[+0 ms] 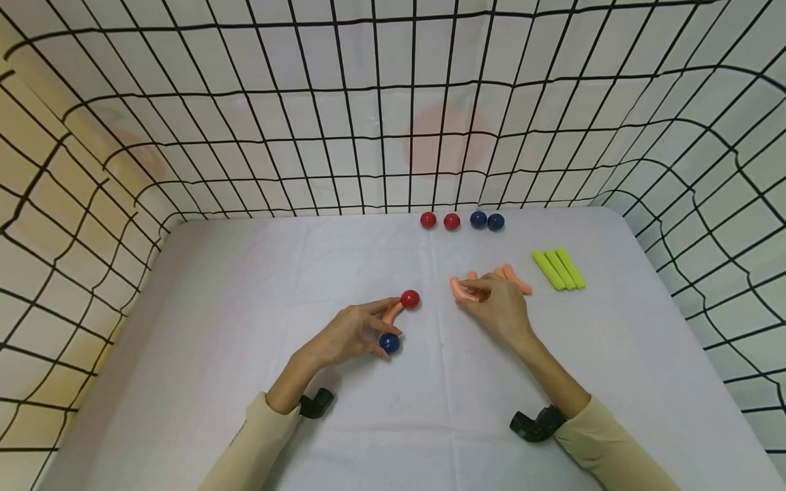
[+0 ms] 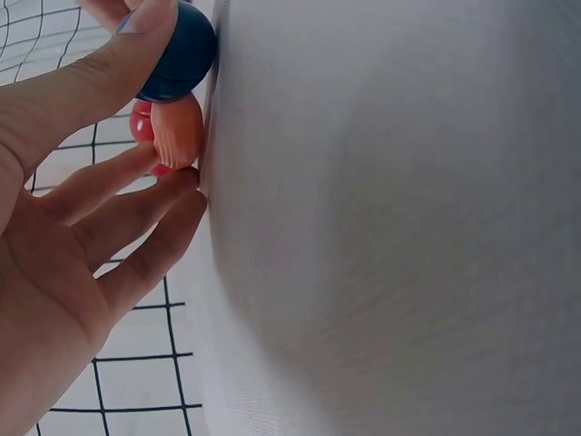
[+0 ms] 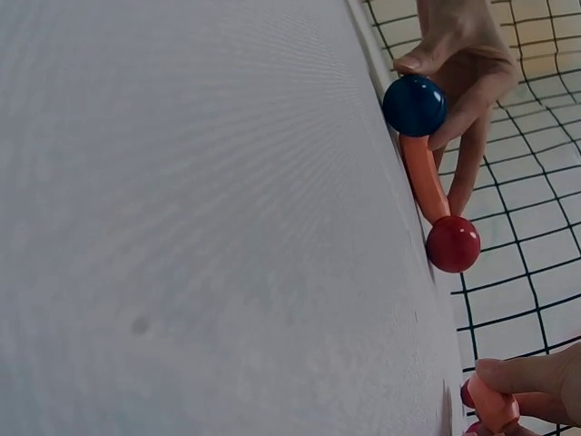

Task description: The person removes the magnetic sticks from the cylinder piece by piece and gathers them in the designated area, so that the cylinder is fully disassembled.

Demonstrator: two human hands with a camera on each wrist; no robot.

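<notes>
My left hand [image 1: 350,334] pinches a glossy blue ball [image 1: 389,343] between thumb and index finger. That ball sits at the near end of a curved orange stick [image 3: 423,177], whose other end meets a red ball [image 1: 409,299]. The remaining left fingers lie spread beside the stick. To the right, my right hand [image 1: 502,310] holds a second curved orange stick [image 1: 460,290] by thumb and fingertips, also visible at the lower corner of the right wrist view. More orange sticks [image 1: 518,280] lie behind this hand, partly covered by it.
Three lime-green straight sticks [image 1: 559,269] lie side by side at the right. Along the back edge sit two red balls [image 1: 452,221] and two blue balls [image 1: 478,219]. Black wire mesh [image 1: 381,109] stands around the back and sides of the white-covered table [image 1: 245,286].
</notes>
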